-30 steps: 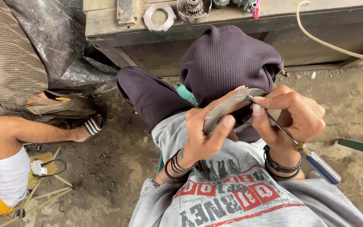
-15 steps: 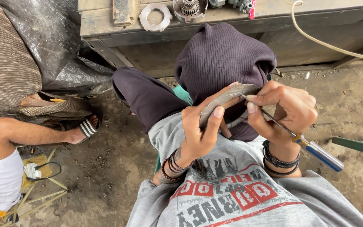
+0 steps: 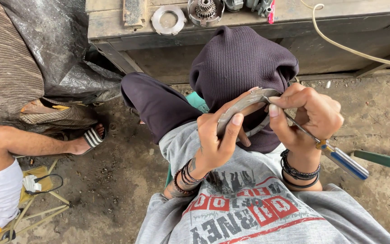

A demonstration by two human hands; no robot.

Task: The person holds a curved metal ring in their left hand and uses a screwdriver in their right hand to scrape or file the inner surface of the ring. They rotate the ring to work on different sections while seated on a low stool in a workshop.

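Note:
My left hand [image 3: 215, 140] grips a curved grey metal piece [image 3: 242, 108], shaped like a brake shoe, holding it up above my lap. My right hand [image 3: 310, 115] holds a screwdriver [image 3: 339, 158] with a blue and yellow handle. Its thin shaft runs under my fingers and its tip meets the upper end of the metal piece. Both wrists wear dark bead bracelets. My knees in dark ribbed trousers [image 3: 240, 68] lie behind the hands.
A wooden workbench [image 3: 258, 22] ahead carries a metal ring [image 3: 168, 19], a gear part [image 3: 205, 9] and a pale hose [image 3: 348, 45]. Another person's bare leg in a striped sandal [image 3: 91, 137] stretches in from the left. A dark tarp [image 3: 64, 45] covers something at upper left. A green bar [image 3: 382, 160] juts in at right.
Both hands and the metal piece stay together with only small shifts. The screwdriver tip keeps working at the piece's upper end, and the view has drifted slightly.

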